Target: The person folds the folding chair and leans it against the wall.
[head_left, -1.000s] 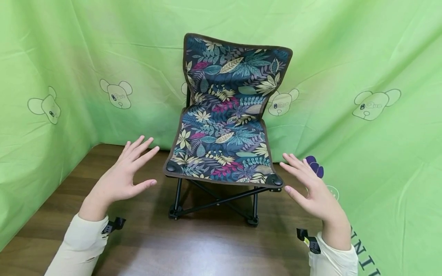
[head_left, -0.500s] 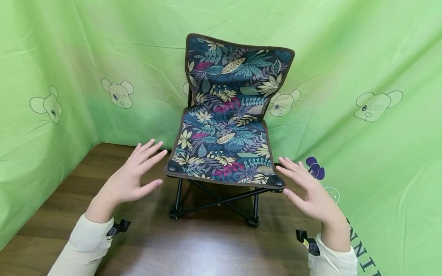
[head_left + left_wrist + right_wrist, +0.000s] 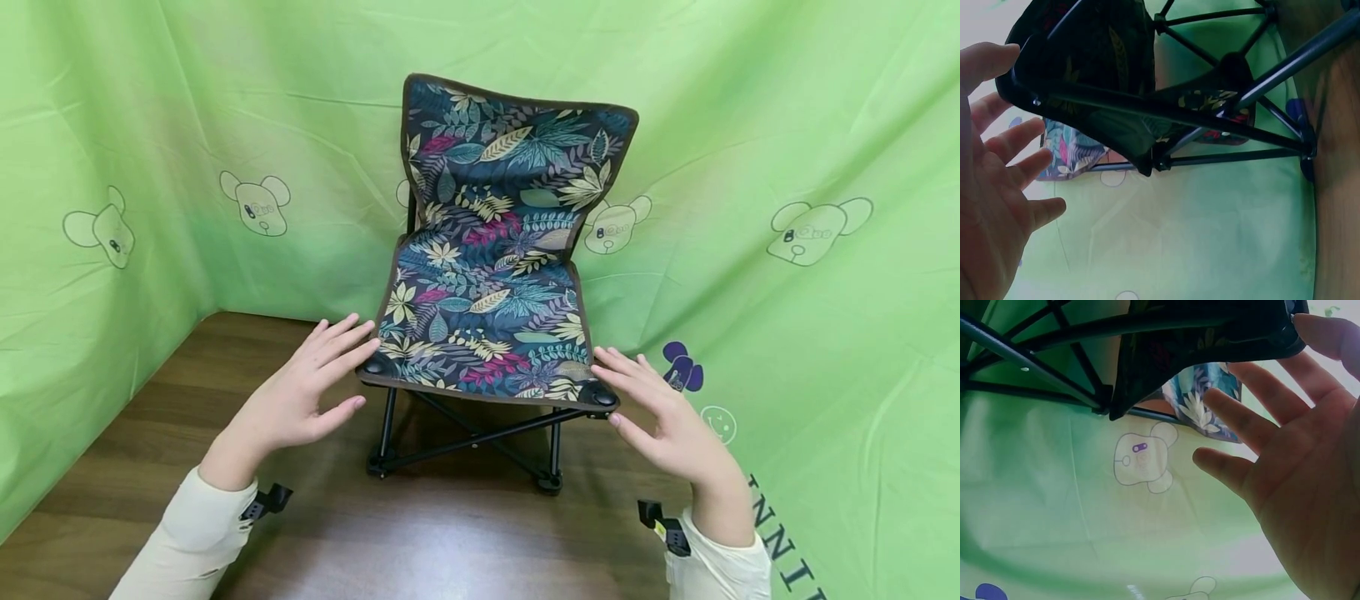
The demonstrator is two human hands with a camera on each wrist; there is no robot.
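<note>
Standing upright on the wooden floor [image 3: 465, 542], well back against the green bear-print backdrop [image 3: 750, 125]: a small folding camp chair [image 3: 487, 317] in leaf-print fabric, backrest on the far side, seat front edge running left to right across the near side. Flanking that front edge symmetrically, neither closer than the other: left hand [image 3: 300, 392] reaching the seat's near-left corner, fingertips [image 3: 360, 333] touching or just beside it; right hand [image 3: 660, 408] meeting the near-right corner likewise. Both hands lying flat with fingers straight and spread, palms facing inward, gripping nothing.
</note>
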